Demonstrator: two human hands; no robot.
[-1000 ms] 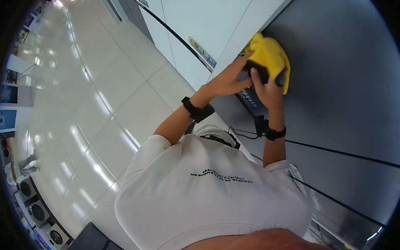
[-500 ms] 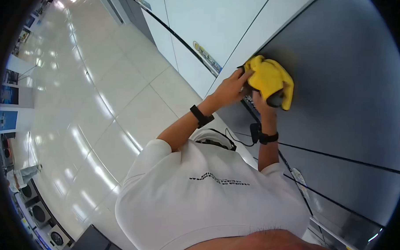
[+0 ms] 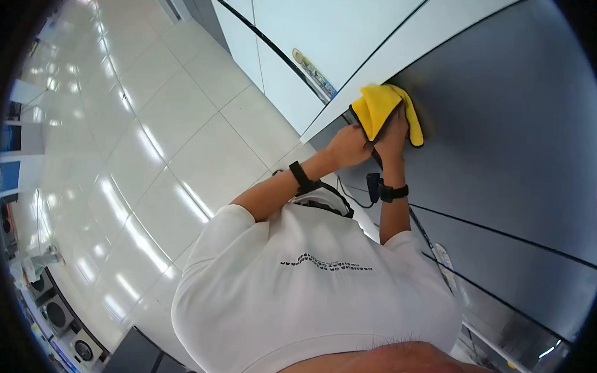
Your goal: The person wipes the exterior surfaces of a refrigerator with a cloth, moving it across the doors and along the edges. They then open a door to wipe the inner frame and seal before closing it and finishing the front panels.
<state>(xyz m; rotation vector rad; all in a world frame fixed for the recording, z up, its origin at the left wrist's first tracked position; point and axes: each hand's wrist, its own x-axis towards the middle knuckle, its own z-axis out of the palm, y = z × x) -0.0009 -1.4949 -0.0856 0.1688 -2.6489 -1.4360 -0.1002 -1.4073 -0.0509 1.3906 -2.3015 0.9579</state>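
Observation:
A yellow cloth with dark trim lies folded and bunched against a large dark grey appliance door. My left hand, wearing a black wrist strap, is closed on the cloth's lower corner. Beside it, my right hand holds the cloth from the right, its fingers partly hidden under the folds. A black strap with a small box sits on my right wrist. Both hands are close together near the door's left edge.
A white appliance door with a long colourful sticker stands at the upper middle. Shiny tiled floor spreads to the left. Front-loading washing machines line the lower left. A thin cable hangs below my hands.
The cloth has been refolded, with a flap now hanging in a point between my hands. My left hand has moved down to its lower corner, and my right hand has risen among the folds.

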